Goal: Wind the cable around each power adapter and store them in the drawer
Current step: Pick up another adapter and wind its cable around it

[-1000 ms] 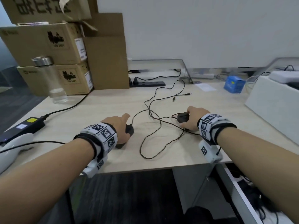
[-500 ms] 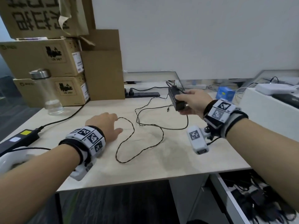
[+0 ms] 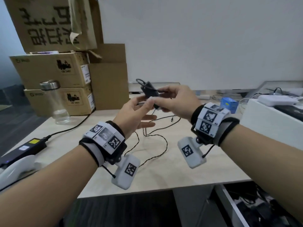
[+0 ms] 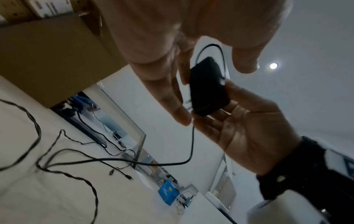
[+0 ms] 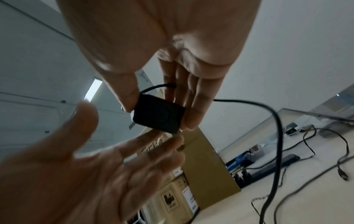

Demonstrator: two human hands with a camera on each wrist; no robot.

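Observation:
My right hand (image 3: 164, 102) holds a small black power adapter (image 3: 150, 91) in the air above the desk, pinched between thumb and fingers (image 5: 191, 109). The adapter (image 5: 159, 116) has a short loop of its thin black cable (image 4: 192, 144) at the top, and the rest hangs down onto the desk. My left hand (image 3: 147, 112) is open just under and beside the adapter (image 4: 207, 86), its straight fingers (image 4: 172, 98) close to it and the thumb apart. A second, twisted cable (image 3: 165, 145) lies loose on the desk. The drawer (image 3: 232, 208) stands open at lower right with dark adapters inside.
Stacked cardboard boxes (image 3: 54, 71) and a glass bottle (image 3: 55, 102) stand at the back left. A black power brick with a yellow label (image 3: 31, 145) lies at the left edge. A power strip (image 5: 275, 166), a blue box (image 3: 228, 104) and a white box (image 3: 270, 122) are at the back and right.
My right hand lifted the adapter off the desk and brought it up to the middle. My left hand left the desk and rose to meet it, open.

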